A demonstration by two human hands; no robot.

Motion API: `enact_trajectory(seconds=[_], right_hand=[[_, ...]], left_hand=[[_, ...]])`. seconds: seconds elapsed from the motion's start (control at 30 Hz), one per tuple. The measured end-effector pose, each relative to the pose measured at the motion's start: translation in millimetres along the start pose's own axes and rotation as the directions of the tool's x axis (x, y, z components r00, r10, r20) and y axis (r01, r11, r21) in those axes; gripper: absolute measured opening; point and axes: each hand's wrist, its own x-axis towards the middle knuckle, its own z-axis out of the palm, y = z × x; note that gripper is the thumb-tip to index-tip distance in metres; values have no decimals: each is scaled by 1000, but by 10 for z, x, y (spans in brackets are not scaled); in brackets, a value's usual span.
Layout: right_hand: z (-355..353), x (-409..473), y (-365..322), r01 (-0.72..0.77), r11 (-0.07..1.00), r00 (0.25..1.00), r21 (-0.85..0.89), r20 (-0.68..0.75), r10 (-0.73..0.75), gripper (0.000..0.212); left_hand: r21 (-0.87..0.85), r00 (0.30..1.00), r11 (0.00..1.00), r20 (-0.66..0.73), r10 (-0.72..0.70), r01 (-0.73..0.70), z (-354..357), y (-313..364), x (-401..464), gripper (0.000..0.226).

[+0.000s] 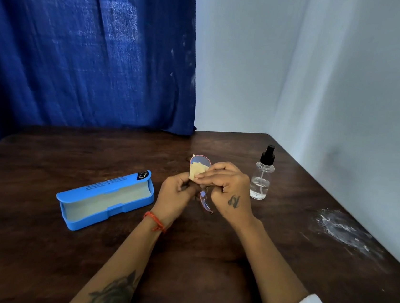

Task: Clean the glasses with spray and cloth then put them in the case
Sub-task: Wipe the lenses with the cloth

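Rubbing a lens above the dark table

Holding the glasses [202, 176] up over the middle of the wooden table [232, 254], both forearms reaching in from the near edge. Left hand [176, 193] curled shut around the frame near its middle, a red thread [154, 221] tied at the wrist. Right hand [225, 186] arched over the top, fingers pinched closed on a pale yellow cloth [198, 171] pressed against the upper lens; lower lens poking out below, between the two hands. Standing upright just beside the right hand, toward the wall: a clear spray bottle [262, 174] with a black pump. Lying open to the left, well apart from the hands: the blue case [106, 199], lid tipped back, pale lining showing. Bare wood between case and hands, more in front of the forearms. Whitish smear [344, 230] near the table's right edge. Behind, a deep blue curtain [89, 44] on the left, pale walls [351, 81] meeting in the corner on the right.
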Motion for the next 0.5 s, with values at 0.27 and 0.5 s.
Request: enact_trajectory(seconds=[0.27, 0.5], right_hand=[[-9, 9, 8, 128, 967, 979, -221, -125, -158, 48], [110, -14, 61, 262, 912, 962, -317, 164, -219, 42]], left_hand=[[3, 1000, 1000, 18, -4, 4, 7, 27, -10, 8], [117, 1000, 993, -2, 20, -20, -9, 33, -23, 14]])
